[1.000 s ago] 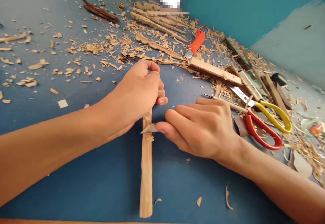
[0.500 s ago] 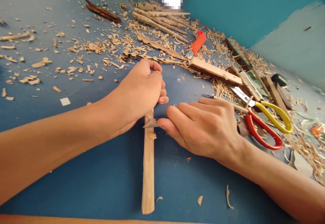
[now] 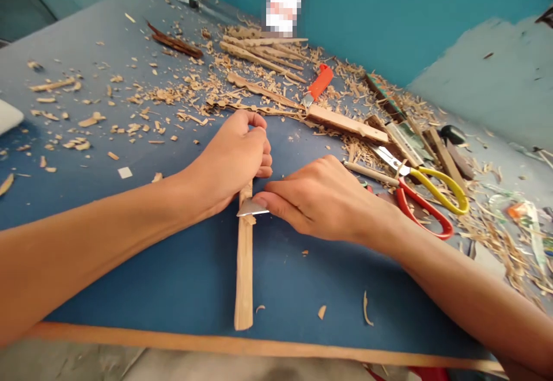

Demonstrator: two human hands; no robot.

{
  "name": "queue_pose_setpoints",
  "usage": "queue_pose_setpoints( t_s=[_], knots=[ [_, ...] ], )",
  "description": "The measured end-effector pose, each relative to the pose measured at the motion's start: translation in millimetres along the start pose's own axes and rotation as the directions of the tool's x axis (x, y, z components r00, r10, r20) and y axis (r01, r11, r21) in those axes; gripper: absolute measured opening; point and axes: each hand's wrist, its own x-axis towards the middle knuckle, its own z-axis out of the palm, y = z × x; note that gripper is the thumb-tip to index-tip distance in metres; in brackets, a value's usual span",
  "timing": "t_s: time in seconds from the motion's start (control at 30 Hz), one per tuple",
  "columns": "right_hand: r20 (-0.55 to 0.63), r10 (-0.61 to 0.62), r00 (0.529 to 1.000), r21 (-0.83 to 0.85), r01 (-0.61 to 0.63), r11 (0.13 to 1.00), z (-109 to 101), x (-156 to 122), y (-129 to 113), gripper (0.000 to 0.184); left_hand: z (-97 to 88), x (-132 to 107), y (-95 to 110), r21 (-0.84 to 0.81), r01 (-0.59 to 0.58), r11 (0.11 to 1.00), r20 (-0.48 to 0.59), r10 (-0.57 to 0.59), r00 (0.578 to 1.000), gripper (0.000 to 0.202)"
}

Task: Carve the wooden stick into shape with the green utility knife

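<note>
Head view: the wooden stick [image 3: 244,271] lies on the blue table [image 3: 142,289], pointing away from the near edge. The left hand [image 3: 231,159] is closed round its far end; the right hand [image 3: 319,199] pinches a small blade [image 3: 249,209] across it — slightly farther along than a second ago, so shaving continues. Scissors [image 3: 425,199] lie right, shavings [image 3: 173,90] beyond.

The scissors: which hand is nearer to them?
Right. The right hand lies just beside the scissors; the left hand is farther away, gripping the stick.
</note>
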Motion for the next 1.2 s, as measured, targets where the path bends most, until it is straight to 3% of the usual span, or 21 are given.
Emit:
queue_pose_setpoints(
  t_s=[0.07, 0.13, 0.2, 0.4, 0.57, 0.73, 0.87, 0.93, 1.03, 1.1, 1.2],
  knots=[
    [-0.154, 0.035, 0.987, -0.012, -0.037, 0.999, -4, -3, 0, 0.06, -0.3, -3, 3, -0.011, 0.008, 1.0, -0.001, -0.008, 1.0, 0.025],
    [-0.326, 0.13, 0.936, -0.013, -0.142, 0.99, -11, -8, 1, 0.062, -0.8, -7, 7, -0.024, 0.013, 1.0, -0.004, -0.013, 1.0, 0.023],
    [-0.397, 0.245, 0.885, 0.052, -0.245, 0.968, -20, -14, 2, 0.059, -1.9, -8, 14, -0.055, -0.005, 0.998, -0.005, 0.005, 1.0, 0.02],
    [-0.138, 0.432, 0.891, 0.357, -0.363, 0.861, -35, -29, 3, 0.049, -12.8, -7, 39, -0.124, -0.2, 0.972, -0.023, 0.198, 0.98, 0.029],
    [0.018, 0.398, 0.917, 0.665, -0.308, 0.68, -29, -12, -13, 0.029, -22.4, -10, 40, -0.005, -0.323, 0.946, 0.049, 0.323, 0.945, 0.039],
    [0.122, 0.342, 0.932, 0.701, -0.325, 0.635, -28, 4, -15, 0.024, -22.7, -14, 39, -0.038, -0.269, 0.962, 0.065, 0.271, 0.96, 0.041],
    [0.243, 0.236, 0.941, 0.813, -0.33, 0.48, -33, 1, -3, 0.028, -18.5, -14, 40, -0.177, -0.237, 0.955, 0.02, 0.244, 0.97, 0.041],
    [0.213, 0.226, 0.95, 0.79, -0.304, 0.532, -33, -1, -1, 0.032, -17.1, -13, 38, -0.249, -0.211, 0.945, 0.03, 0.225, 0.974, 0.039],
    [0.037, 0.217, 0.975, 0.602, -0.196, 0.775, -29, -3, 1, 0.027, -17.9, -10, 34, -0.315, -0.213, 0.925, 0.036, 0.236, 0.971, 0.04],
    [-0.051, 0.181, 0.982, 0.441, -0.141, 0.886, -24, -3, 6, 0.019, -19.6, -10, 32, -0.334, -0.235, 0.913, 0.02, 0.256, 0.967, 0.041],
    [-0.095, 0.236, 0.967, 0.294, -0.2, 0.935, -19, -4, 20, 0.007, -21.3, -12, 33, -0.339, -0.257, 0.905, 0.002, 0.274, 0.962, 0.041]
  ],
)
